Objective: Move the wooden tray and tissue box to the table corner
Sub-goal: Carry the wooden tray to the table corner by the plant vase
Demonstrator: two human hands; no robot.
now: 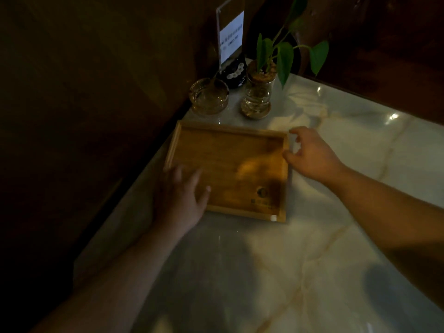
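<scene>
An empty wooden tray [228, 150] lies flat on the white marble table [300, 248], near its far left corner. My left hand [179, 198] rests over the tray's near left corner, fingers spread, blurred. My right hand [310, 155] is at the tray's far right corner, thumb touching the right rim and fingers curled just beyond it. Neither hand clearly grips the tray. No tissue box is in view.
Behind the tray stand a glass ashtray [208, 96], a glass vase with a green plant [260, 92], a dark round object [234, 72] and an upright acrylic sign [230, 34]. Dark wooden walls run along the table's left and far sides.
</scene>
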